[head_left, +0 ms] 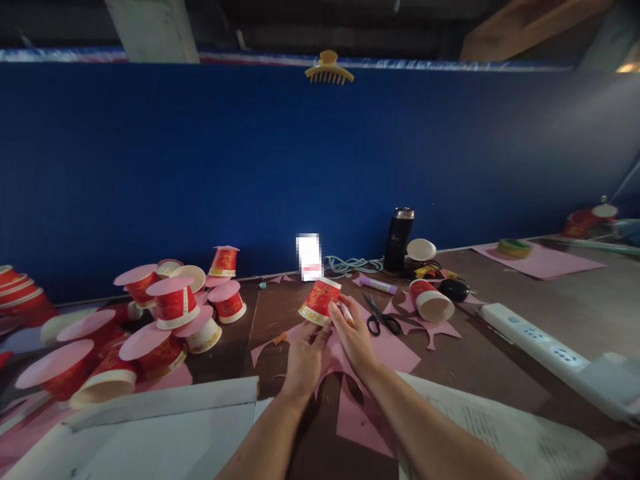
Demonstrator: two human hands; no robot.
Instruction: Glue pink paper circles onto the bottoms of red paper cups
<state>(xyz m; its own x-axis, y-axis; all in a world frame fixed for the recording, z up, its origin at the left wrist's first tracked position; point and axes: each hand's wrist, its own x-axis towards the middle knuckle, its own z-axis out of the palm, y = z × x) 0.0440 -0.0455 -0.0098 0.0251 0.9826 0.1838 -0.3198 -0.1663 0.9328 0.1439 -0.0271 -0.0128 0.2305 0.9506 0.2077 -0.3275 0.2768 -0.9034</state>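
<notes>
A red and gold paper cup (pixel 320 300) is held up over the middle of the table, upside down and slightly tilted, its wide rim downward. My left hand (pixel 306 357) has its fingers closed on the cup's lower edge. My right hand (pixel 354 333) touches the cup's right side and holds a small white and orange tube (pixel 346 312), perhaps a glue stick. Beneath both hands lie cut pieces of pink paper (pixel 395 350). Black-handled scissors (pixel 383 321) rest just right of my right hand.
Several red cups topped with pink discs (pixel 173 300) crowd the left. A white box (pixel 200 427) lies front left. Behind stand a lit screen (pixel 310 257) and black bottle (pixel 399 240). Rightward are a tipped cup (pixel 431 301), power strip (pixel 535 340) and tape roll (pixel 514 249).
</notes>
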